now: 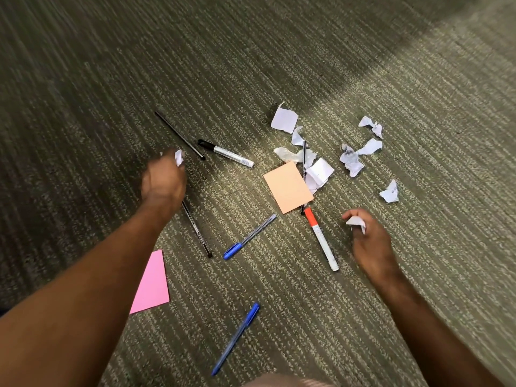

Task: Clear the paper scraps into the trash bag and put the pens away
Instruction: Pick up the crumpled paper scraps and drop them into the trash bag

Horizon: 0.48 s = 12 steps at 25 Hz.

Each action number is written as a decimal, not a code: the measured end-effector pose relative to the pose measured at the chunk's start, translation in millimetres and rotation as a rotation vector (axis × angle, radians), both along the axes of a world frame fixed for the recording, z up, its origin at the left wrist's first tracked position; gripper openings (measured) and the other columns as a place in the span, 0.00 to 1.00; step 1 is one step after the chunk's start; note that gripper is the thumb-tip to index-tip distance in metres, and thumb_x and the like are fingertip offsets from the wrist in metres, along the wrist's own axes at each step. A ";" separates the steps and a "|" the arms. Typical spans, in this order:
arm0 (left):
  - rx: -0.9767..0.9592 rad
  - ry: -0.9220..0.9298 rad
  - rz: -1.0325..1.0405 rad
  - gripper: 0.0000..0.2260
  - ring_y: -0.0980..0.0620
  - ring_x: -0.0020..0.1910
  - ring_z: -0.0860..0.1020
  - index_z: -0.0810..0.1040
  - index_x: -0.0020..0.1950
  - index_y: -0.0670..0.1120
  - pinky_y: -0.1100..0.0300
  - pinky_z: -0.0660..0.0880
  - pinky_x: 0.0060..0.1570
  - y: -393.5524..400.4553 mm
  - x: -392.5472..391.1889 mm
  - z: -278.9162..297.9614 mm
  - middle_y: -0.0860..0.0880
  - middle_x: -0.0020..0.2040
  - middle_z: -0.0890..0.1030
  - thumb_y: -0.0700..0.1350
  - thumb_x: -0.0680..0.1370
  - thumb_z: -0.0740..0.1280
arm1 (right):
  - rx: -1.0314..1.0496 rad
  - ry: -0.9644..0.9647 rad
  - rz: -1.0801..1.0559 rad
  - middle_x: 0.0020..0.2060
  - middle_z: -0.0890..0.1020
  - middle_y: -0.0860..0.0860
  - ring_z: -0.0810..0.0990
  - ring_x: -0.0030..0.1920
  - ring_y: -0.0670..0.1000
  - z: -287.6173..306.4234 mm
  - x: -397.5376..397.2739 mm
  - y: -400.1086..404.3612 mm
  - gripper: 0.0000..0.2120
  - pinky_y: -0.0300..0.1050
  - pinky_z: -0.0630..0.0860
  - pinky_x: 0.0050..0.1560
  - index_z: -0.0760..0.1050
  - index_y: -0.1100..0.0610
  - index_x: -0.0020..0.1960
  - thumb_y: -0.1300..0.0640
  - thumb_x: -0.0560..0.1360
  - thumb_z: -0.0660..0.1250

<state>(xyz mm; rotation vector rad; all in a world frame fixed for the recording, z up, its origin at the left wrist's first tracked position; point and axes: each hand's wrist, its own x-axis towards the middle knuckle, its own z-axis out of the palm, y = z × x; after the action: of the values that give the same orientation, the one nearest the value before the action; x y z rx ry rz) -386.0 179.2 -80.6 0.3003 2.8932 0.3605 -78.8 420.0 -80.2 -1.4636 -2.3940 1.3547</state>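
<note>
Both hands reach out over a grey-green striped carpet [363,65] littered with pens and torn paper; no bag or holder shows in this view, so everything loose lies straight on the floor.

The left hand [163,181] is clenched around a small white scrap [178,157] that pokes out past its fingers [170,156]. The right hand [368,241] pinches another crumpled white scrap [356,222] between its curled fingers [352,214].

Most of the remaining paper scraps [350,160] are scattered in the upper right: a flat torn piece [284,118] farthest away, twisted bits below it, and a single crumpled wad [390,192] off to the right. An orange note [287,187] lies flat among them, partly covering a thin black pen [303,163] and touching folded white pieces on its right edge. A pink note [152,283] lies apart at lower left, beside the left forearm.

The pens are spread about. A thin black one [178,134] and a black-capped marker [226,153] lie just beyond the left hand. Another black pen [196,231] runs out from under the left wrist. A blue-capped clear pen [249,237] lies in the middle, a red-capped marker [321,238] sits near the right hand with its cap close to the orange note's corner, and a blue pen [236,337] lies nearest the person.
</note>
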 end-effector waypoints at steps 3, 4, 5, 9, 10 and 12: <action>0.259 -0.011 0.062 0.22 0.56 0.29 0.71 0.80 0.51 0.42 0.64 0.65 0.25 34.2 18.0 13.5 0.50 0.34 0.74 0.59 0.84 0.58 | -0.039 0.102 -0.092 0.48 0.80 0.50 0.72 0.36 0.42 -0.1 -34.6 11.8 0.06 0.26 0.68 0.24 0.78 0.54 0.57 0.57 0.83 0.63; 0.328 -0.047 0.080 0.26 0.56 0.28 0.72 0.79 0.45 0.43 0.62 0.66 0.25 46.9 27.2 18.2 0.50 0.34 0.75 0.64 0.82 0.56 | -0.034 0.117 -0.089 0.49 0.79 0.51 0.74 0.38 0.43 -0.2 -47.3 14.3 0.09 0.26 0.69 0.26 0.77 0.55 0.59 0.52 0.82 0.65; 0.372 -0.085 0.082 0.30 0.55 0.28 0.72 0.77 0.40 0.44 0.60 0.67 0.25 59.1 36.8 21.8 0.50 0.34 0.75 0.68 0.80 0.54 | -0.031 0.131 -0.089 0.50 0.78 0.51 0.75 0.41 0.45 0.1 -58.7 17.0 0.14 0.26 0.71 0.29 0.77 0.57 0.61 0.48 0.81 0.66; 0.464 -0.264 0.061 0.29 0.54 0.28 0.67 0.70 0.34 0.47 0.59 0.65 0.28 99.6 66.4 25.9 0.51 0.34 0.71 0.67 0.82 0.50 | 0.057 0.088 -0.056 0.64 0.79 0.53 0.79 0.61 0.56 0.0 -94.3 22.3 0.27 0.51 0.81 0.58 0.72 0.52 0.72 0.40 0.78 0.67; 0.463 -0.301 0.039 0.24 0.55 0.29 0.67 0.71 0.35 0.48 0.60 0.66 0.27 108.6 70.5 24.1 0.51 0.35 0.73 0.62 0.84 0.54 | 0.075 0.048 -0.007 0.69 0.77 0.54 0.78 0.65 0.58 -2.5 -98.6 22.2 0.29 0.58 0.77 0.64 0.69 0.50 0.75 0.40 0.78 0.67; 0.470 -0.328 -0.005 0.15 0.58 0.30 0.71 0.71 0.36 0.54 0.62 0.69 0.26 124.2 75.5 19.0 0.52 0.36 0.75 0.52 0.84 0.62 | 0.077 -0.019 0.091 0.73 0.74 0.54 0.77 0.68 0.58 -6.9 -103.1 20.2 0.33 0.61 0.72 0.67 0.63 0.47 0.79 0.41 0.78 0.69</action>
<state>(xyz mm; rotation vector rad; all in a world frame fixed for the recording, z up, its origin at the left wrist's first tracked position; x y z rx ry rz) -310.4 303.5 -61.6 0.2872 2.4568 0.9908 -181.9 440.2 -87.1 -1.3705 -2.5232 1.2550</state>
